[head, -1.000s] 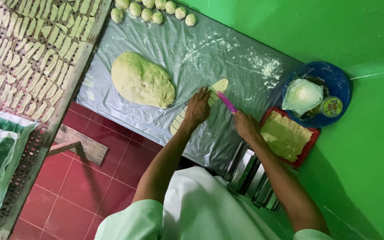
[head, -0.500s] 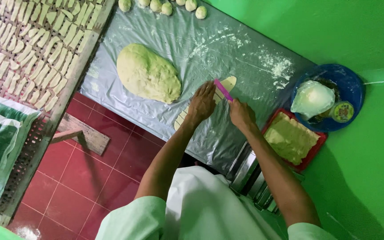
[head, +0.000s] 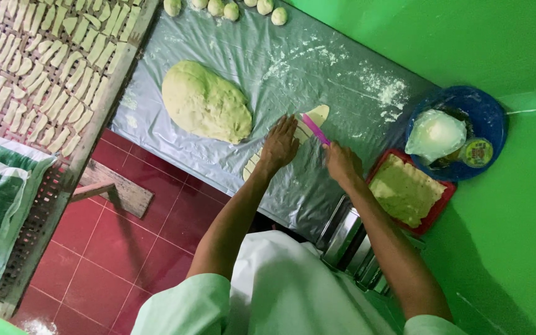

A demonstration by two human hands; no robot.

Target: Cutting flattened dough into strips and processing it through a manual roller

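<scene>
Left hand (head: 278,146) pressing flat, fingers spread, on dough strip (head: 305,127) lying mid-desk (head: 237,43). Right hand (head: 341,162) clamping pink cutter (head: 315,128) across strip. Big dough mound (head: 205,102) sitting just beside left hand. Red tray (head: 438,214) hugging desk's edge beside right hand.

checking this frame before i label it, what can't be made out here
Head view, the only one:
- The rolled dough strip: its middle is covered by the left hand.
- The pink tool: its grip end is hidden inside the right hand, so its kind is unclear.
- The small dough balls: the row is cut off by the top edge.
- The white lump in the blue bowl: wrapped, contents unclear.
</scene>
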